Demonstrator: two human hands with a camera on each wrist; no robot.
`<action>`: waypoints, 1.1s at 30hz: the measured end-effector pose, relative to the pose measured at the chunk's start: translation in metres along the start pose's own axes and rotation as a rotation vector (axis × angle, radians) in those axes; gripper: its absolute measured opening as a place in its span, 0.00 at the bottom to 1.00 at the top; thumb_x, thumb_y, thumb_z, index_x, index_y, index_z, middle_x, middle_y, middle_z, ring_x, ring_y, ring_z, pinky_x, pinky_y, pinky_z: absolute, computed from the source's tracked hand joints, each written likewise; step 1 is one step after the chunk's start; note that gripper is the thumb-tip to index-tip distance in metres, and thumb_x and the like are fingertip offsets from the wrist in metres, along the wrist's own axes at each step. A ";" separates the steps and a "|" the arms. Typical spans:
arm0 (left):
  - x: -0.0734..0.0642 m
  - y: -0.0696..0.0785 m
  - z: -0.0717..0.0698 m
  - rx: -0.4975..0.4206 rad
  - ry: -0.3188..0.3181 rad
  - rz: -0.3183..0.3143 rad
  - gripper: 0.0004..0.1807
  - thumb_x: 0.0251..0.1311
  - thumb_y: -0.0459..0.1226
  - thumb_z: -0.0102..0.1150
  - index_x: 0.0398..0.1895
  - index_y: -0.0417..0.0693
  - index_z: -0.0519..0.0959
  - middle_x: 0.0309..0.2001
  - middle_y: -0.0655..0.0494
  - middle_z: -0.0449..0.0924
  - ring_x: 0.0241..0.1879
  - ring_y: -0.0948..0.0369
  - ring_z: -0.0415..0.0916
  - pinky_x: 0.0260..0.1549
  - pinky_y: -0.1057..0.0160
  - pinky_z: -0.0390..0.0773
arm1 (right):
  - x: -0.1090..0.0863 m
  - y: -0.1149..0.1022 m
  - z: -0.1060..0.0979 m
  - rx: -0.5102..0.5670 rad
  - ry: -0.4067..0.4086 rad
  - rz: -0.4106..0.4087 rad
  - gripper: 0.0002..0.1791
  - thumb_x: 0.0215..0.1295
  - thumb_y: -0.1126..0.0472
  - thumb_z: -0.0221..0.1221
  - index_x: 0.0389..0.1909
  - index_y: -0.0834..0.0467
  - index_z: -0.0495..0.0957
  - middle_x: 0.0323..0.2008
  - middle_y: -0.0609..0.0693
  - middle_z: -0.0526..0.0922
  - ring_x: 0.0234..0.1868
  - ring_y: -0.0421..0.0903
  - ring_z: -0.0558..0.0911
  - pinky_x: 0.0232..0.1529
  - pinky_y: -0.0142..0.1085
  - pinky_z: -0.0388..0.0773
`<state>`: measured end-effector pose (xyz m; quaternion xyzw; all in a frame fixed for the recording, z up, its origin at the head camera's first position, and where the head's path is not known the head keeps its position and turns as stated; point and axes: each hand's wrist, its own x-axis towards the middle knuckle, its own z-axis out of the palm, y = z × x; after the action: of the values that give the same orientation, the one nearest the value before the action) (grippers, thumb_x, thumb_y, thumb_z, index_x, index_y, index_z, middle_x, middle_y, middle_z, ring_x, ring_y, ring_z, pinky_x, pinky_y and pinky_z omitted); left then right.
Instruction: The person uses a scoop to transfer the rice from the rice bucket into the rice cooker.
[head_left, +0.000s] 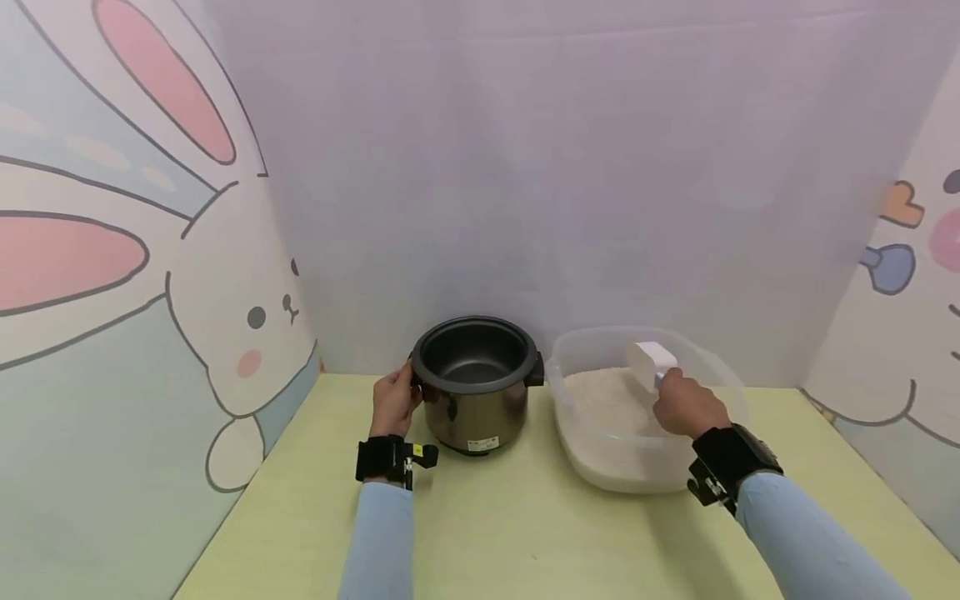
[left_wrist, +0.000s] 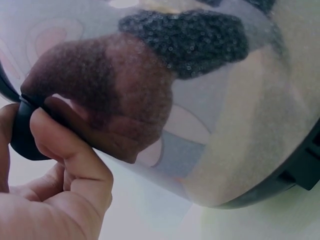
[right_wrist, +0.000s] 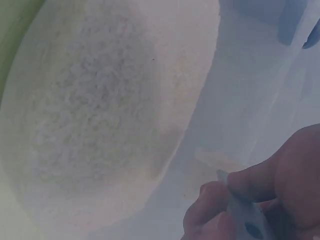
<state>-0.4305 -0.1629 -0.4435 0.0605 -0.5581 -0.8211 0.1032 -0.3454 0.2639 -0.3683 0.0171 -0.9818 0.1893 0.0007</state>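
A lidless rice cooker (head_left: pixel 476 417) with a shiny brown-grey body stands upright, its dark inner pot (head_left: pixel 477 367) showing from above. At its left side my left hand (head_left: pixel 392 402) pinches the black side handle (left_wrist: pixel 27 132) between thumb and fingers. To the right of the cooker is a translucent plastic tub (head_left: pixel 626 483) holding white rice (head_left: pixel 603 398). My right hand (head_left: pixel 688 406) grips a white scoop (head_left: pixel 651 360) by its handle (right_wrist: pixel 247 217), above the rice and inside the tub's rim. Whether rice lies in the scoop cannot be seen.
Both vessels stand on a pale yellow-green table (head_left: pixel 517 533). Behind them hangs a plain whitish backdrop (head_left: pixel 525 183). Rabbit-cartoon panels (head_left: pixel 217 333) border the left and right sides. Each wrist wears a black strap with a small camera (head_left: pixel 423 455).
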 end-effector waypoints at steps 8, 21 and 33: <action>-0.001 -0.001 0.005 -0.018 -0.011 -0.016 0.19 0.74 0.43 0.60 0.23 0.44 0.76 0.23 0.57 0.67 0.18 0.65 0.63 0.22 0.69 0.70 | 0.004 0.006 0.001 -0.043 0.004 0.103 0.16 0.76 0.64 0.39 0.47 0.78 0.61 0.30 0.66 0.75 0.26 0.60 0.78 0.28 0.50 0.73; 0.002 0.001 0.005 -0.007 -0.022 -0.004 0.20 0.74 0.44 0.59 0.23 0.43 0.74 0.24 0.56 0.67 0.19 0.65 0.65 0.23 0.68 0.72 | 0.012 0.012 0.008 -0.081 0.037 0.149 0.13 0.72 0.67 0.44 0.43 0.78 0.68 0.26 0.64 0.77 0.25 0.57 0.79 0.25 0.49 0.74; -0.013 0.005 -0.011 0.029 -0.023 -0.010 0.20 0.75 0.42 0.58 0.22 0.44 0.75 0.21 0.57 0.67 0.14 0.65 0.59 0.23 0.67 0.71 | 0.001 -0.003 0.020 -0.086 -0.032 0.101 0.10 0.72 0.69 0.45 0.38 0.72 0.72 0.28 0.60 0.78 0.26 0.55 0.78 0.27 0.48 0.75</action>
<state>-0.4152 -0.1720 -0.4430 0.0555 -0.5708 -0.8140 0.0919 -0.3462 0.2539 -0.3862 -0.0295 -0.9885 0.1466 -0.0239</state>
